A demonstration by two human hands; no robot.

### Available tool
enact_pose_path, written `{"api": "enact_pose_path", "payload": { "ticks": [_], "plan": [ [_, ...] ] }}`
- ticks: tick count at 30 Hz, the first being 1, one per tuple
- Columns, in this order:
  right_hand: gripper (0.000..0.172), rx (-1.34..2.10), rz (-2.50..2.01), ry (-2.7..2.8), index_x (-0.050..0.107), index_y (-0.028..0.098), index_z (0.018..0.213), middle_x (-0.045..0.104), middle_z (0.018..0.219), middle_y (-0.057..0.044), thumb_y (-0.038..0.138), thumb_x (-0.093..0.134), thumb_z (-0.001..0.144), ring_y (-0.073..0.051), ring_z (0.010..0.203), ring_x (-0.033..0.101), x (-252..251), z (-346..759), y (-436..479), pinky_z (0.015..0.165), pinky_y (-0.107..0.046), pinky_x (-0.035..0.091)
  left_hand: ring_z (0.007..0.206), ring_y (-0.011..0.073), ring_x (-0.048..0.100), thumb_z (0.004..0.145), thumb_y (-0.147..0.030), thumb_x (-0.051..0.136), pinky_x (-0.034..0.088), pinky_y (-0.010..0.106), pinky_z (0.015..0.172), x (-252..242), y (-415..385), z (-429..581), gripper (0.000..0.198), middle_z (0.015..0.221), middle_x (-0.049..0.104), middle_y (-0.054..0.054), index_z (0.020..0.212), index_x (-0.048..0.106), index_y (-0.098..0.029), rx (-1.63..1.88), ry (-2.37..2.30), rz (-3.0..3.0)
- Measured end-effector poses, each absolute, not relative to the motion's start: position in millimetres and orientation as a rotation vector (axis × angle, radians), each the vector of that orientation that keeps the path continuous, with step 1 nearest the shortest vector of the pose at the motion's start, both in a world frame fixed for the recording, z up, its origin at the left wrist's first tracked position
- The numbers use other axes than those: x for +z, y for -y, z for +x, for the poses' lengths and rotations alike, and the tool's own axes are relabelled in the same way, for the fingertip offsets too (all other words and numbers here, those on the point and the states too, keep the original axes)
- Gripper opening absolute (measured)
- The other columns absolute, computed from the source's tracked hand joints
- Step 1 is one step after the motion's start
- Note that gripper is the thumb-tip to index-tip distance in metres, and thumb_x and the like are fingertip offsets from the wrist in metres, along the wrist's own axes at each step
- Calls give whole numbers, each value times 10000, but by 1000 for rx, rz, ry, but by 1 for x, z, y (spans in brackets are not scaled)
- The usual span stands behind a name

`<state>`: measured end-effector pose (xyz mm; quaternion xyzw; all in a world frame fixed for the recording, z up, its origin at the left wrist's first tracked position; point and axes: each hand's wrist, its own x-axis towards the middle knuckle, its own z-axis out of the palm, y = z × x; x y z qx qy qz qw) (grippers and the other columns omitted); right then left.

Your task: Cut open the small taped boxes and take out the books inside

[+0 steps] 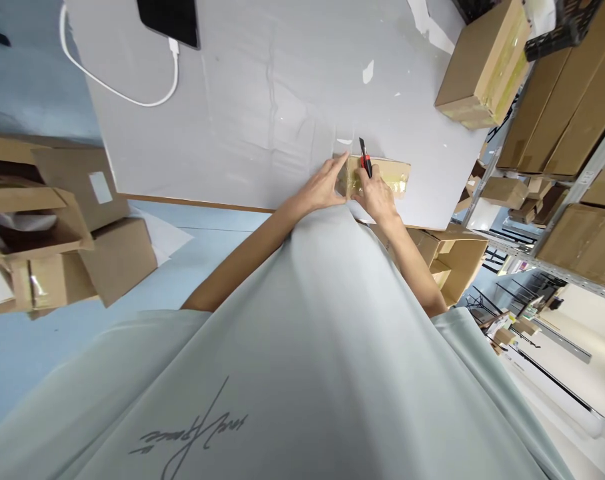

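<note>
- Nearest to me, the person's pale shirt point(342, 320) fills the lower view, dark script printed on its front.
- Beyond it, I see the left hand point(325, 187) at the near-left end of a small cardboard box point(396, 179), its thumb and fingers spread apart at the corners; I cannot tell whether it grips.
- The right hand point(377, 195) is clamped on a red-and-black cutter point(366, 161), its blade pointing away from the body, over the box's taped upper side.
- That box lies on the grey desk point(232, 140), close to its near edge and right of the middle.
- Past the box I make out white scraps point(367, 72) on the desk, and a bigger taped carton point(465, 70) near the right-hand edge.
- Toward the far left, a dark device point(171, 21) lies on the desk with a white cable point(149, 105) plugged into it.
- Off to the left of the desk, I see piled cartons point(119, 257); off to the right, a metal shelf point(577, 200) carries more boxes point(589, 243).
</note>
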<state>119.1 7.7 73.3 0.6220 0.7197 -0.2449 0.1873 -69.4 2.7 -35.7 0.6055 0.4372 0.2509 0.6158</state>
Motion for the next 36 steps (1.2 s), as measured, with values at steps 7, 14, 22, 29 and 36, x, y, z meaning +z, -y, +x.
{"api": "enact_pose_path", "payload": {
  "ticks": [7, 14, 22, 29, 36],
  "plan": [
    [661, -664, 1741, -1947, 469, 257, 1613, 496, 1572, -233, 638, 665, 1109, -382, 1171, 768, 73, 122, -3, 985, -578, 674, 1470, 421, 658, 837, -428, 928, 542, 566, 1242, -34, -3, -72, 1200, 1730, 503, 181, 1837, 271, -340, 582, -980, 1382],
    [690, -599, 1643, -1898, 447, 224, 1643, 468, 1605, -251, 582, 698, 1109, -389, 1232, 761, 77, 112, -8, 1020, -546, 664, 1549, 446, 589, 778, -419, 971, 510, 567, 1279, -33, -10, -74, 1306, 1793, 420, 186, 1848, 226, -333, 506, -967, 1409],
    [565, -608, 1553, -1909, 594, 221, 1527, 587, 1517, -188, 444, 794, 1048, -348, 1126, 784, 79, 109, -23, 983, -490, 662, 1611, 449, 520, 720, -391, 952, 487, 564, 1305, -25, -18, -76, 1325, 1798, 403, 185, 1840, 249, -314, 492, -950, 1427],
    [502, -590, 1602, -1902, 645, 252, 1470, 614, 1514, -156, 446, 785, 1029, -321, 1100, 778, 80, 105, -15, 922, -425, 647, 1613, 460, 520, 725, -451, 938, 483, 558, 1311, -24, -20, -74, 1234, 1788, 431, 178, 1797, 345, -300, 456, -939, 1535],
    [457, -532, 1724, -1839, 634, 238, 1460, 602, 1501, -168, 383, 774, 1050, -321, 1120, 776, 81, 103, 13, 931, -435, 657, 1572, 450, 567, 768, -501, 914, 502, 551, 1283, -23, -14, -73, 1186, 1770, 468, 148, 1796, 338, -361, 374, -925, 1604]
  ]
}}
